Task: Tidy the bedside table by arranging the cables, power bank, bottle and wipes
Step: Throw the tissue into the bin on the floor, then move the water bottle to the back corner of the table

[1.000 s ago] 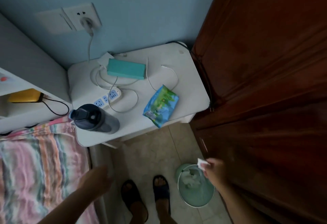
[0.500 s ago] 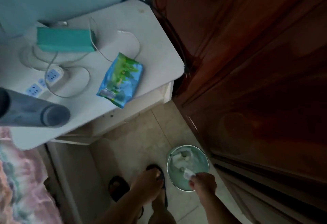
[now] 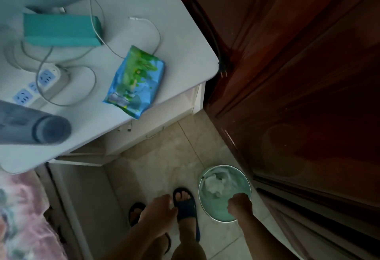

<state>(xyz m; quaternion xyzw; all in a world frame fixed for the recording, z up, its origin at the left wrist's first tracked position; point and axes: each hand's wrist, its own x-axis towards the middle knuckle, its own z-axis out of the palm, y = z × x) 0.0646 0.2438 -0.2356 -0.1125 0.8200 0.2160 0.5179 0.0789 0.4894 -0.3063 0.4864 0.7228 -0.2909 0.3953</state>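
White bedside table (image 3: 181,39) bearing teal power bank (image 3: 61,30) lying crosswise, wipes pack (image 3: 135,80) angled toward its front edge, bottle (image 3: 30,125) on its side; right hand (image 3: 239,203) curled over bin (image 3: 207,204), grasp unclear; left hand (image 3: 158,212) loose, empty.

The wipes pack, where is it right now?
In the head view the wipes pack lies flat near the front edge of the bedside table, right of the power strip and in front of the teal power bank.
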